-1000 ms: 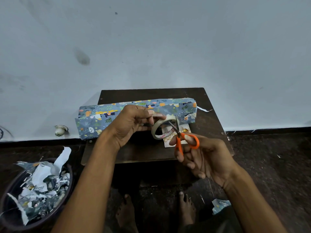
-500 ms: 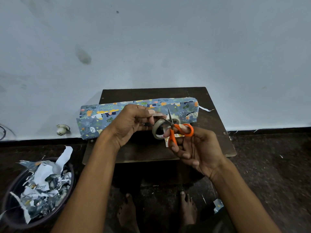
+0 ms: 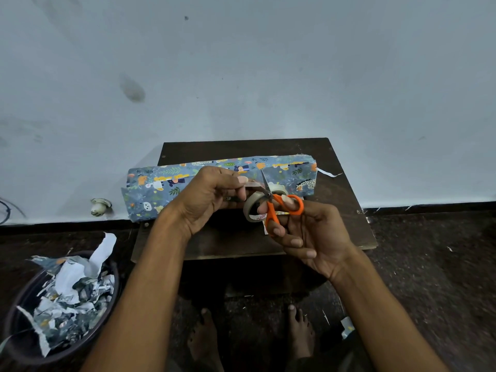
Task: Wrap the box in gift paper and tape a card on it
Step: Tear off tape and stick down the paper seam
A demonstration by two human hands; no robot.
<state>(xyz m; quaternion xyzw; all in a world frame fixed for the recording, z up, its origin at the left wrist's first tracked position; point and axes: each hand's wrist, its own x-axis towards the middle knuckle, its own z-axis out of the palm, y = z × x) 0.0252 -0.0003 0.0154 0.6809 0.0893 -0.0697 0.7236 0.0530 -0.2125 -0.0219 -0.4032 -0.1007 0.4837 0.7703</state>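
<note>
Tape being cut above a low table, wrapped box behind.

Left hand [image 3: 206, 200] pinches a drawn-out tape strip [image 3: 252, 184] between thumb and curled fingers. Right hand [image 3: 308, 237] grips orange scissors [image 3: 279, 208], fingers through the loops, blades at the strip. Tape roll [image 3: 252, 208] hangs between both hands. Wrapped box [image 3: 166, 183] lies just beyond the fingertips; card [image 3: 268, 224] under the right fingers, mostly hidden.
</note>
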